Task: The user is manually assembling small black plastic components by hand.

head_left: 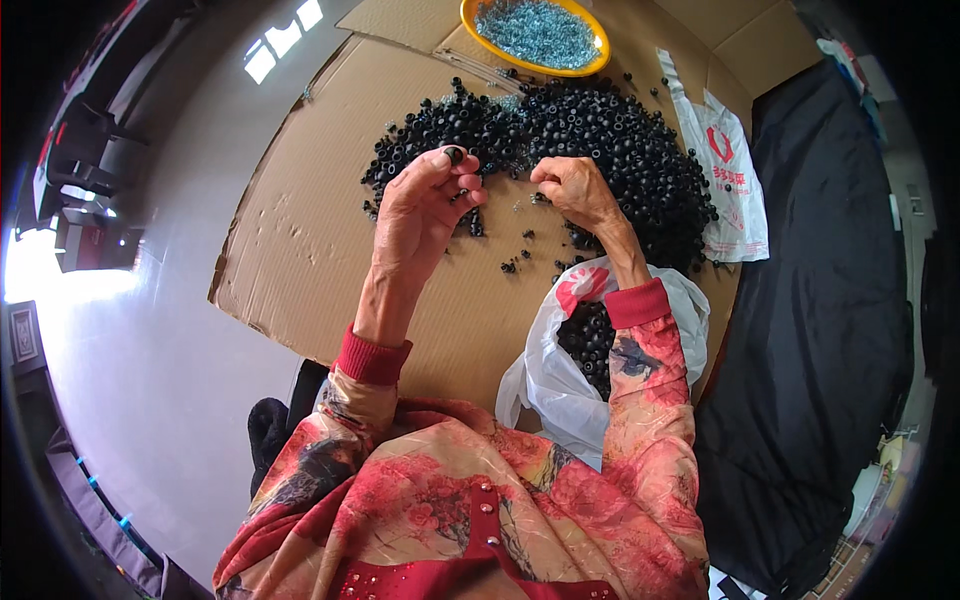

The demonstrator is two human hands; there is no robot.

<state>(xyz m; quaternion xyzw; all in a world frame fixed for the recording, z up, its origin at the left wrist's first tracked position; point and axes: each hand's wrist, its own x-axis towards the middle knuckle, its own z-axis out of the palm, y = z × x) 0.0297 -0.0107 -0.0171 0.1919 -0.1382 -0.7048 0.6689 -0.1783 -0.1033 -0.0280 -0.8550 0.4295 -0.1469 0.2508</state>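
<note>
My left hand (pixel 432 200) is raised over the cardboard, its thumb and forefinger closed on a small round black part (pixel 453 156) with a hole in it. The other fingers curl inward below. To its right, my right hand (pixel 577 192) is closed in a pinch, knuckles up; whatever its fingertips hold is too small to make out. Beyond both hands spreads a large heap of small black ring-shaped parts (pixel 625 150). A few loose black pieces (pixel 515 265) lie nearer to me, and tiny clear pieces show among the heap.
An orange-yellow bowl (pixel 603 62) of small clear bluish pieces stands at the far side. Beneath my right forearm, an open white plastic bag (pixel 545 345) contains more black parts. A flat white bag (pixel 735 190) lies at the right, beside black cloth (pixel 820 300). Cardboard (pixel 300 240) covers the work area.
</note>
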